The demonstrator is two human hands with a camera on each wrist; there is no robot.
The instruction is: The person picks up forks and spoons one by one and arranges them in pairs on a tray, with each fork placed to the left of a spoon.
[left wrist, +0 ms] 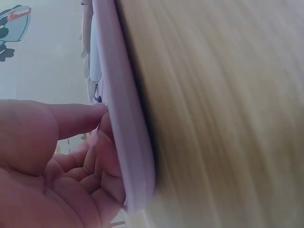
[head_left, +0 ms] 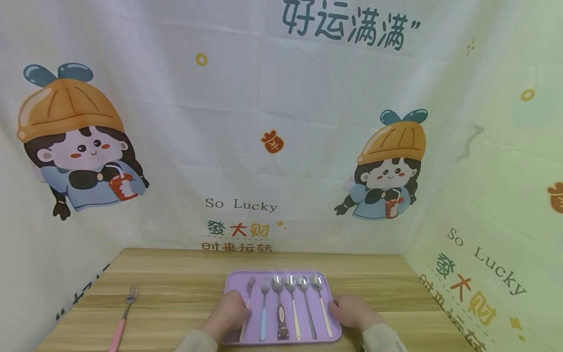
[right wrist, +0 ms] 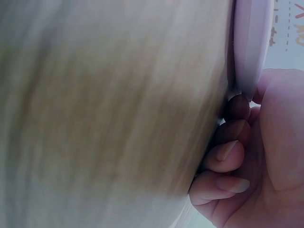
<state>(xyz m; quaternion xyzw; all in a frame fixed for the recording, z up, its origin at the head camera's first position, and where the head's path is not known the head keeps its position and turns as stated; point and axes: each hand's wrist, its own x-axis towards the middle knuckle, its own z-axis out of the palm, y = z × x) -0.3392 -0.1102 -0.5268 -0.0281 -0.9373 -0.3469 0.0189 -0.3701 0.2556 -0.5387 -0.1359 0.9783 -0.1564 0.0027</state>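
A purple tray lies on the wooden table, holding a row of cutlery. My left hand reaches over the tray's left rim, and its thumb and curled fingers pinch the handle of the leftmost fork. In the left wrist view the tray wall hides some fingertips. Beside that fork lie a blue-handled fork, a spoon with a brown bear handle and several slim-handled spoons. At the right edge my right hand grips the tray, thumb above and fingertips at its underside.
A pink-handled fork lies on the table, left of the tray. Printed cloth hangs behind the table and along both sides.
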